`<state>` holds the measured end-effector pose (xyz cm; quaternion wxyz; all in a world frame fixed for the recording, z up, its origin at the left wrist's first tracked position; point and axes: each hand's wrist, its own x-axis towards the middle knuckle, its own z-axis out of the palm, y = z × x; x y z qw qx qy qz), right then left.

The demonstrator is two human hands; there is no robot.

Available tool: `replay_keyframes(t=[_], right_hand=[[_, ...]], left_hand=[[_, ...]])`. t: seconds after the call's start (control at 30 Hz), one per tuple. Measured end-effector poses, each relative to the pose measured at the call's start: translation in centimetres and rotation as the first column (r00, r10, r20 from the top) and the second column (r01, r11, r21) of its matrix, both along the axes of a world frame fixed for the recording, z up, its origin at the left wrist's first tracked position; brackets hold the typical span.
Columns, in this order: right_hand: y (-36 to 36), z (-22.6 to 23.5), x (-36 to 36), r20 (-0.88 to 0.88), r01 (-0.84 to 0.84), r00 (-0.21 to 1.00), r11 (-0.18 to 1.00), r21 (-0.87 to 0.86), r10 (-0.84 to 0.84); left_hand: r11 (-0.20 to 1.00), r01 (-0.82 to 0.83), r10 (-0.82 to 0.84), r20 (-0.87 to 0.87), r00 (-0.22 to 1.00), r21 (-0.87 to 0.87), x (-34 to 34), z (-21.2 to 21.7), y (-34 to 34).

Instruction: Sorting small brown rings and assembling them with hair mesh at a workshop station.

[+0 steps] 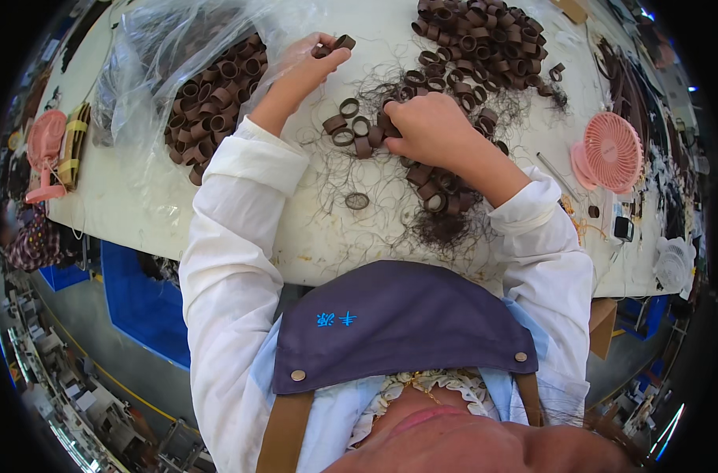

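Brown rings handled by both hands over a pale worktop [150,217].
In the left hand [309,66], raised beside the clear plastic bag [142,87], a brown ring [345,42] is held at the thumb and fingertips, and a second is partly hidden by the fingers. The right hand [436,126] is curled narrow over the scattered rings at centre; a ring is touched at its fingertips, but whether it is gripped cannot be told. A heap of rings [221,98] is seen at the bag's right side, and a larger pile [485,39] is noted at far right. Dark hair-like strands [445,229] are strewn among the scattered rings. One ring [356,201] is found lying apart, nearer the apron [406,327].
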<state>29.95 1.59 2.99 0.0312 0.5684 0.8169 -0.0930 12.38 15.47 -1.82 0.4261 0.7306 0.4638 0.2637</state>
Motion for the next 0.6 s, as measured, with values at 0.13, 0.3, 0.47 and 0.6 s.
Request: replay_keyframes(t=[0.13, 0.3, 0.47, 0.6], right_hand=[[-0.1, -0.3, 0.4, -0.01, -0.02, 1.0, 1.0, 0.011, 0.02], [-0.8, 1.4, 1.8, -0.346, 0.135, 0.933, 0.987, 0.085, -0.098], [-1.6, 4.0, 0.9, -0.482, 0.09, 0.875, 0.993, 0.081, -0.04], [-2.2, 4.1, -0.4, -0.477, -0.042, 0.87, 0.983, 0.18, 0.125]], left_hand=[[0.873, 0.225, 0.036, 0.517, 0.855, -0.433, -2.1, 2.1, -4.9], [0.719, 0.396, 0.044, 0.606, 0.794, -0.571, -3.5, 2.1, -9.5], [0.595, 0.535, 0.051, 0.692, 0.72, -0.6, -3.3, 2.0, -11.4], [0.444, 0.578, 0.237, 0.711, 0.662, -0.685, -2.1, 1.7, -12.2]])
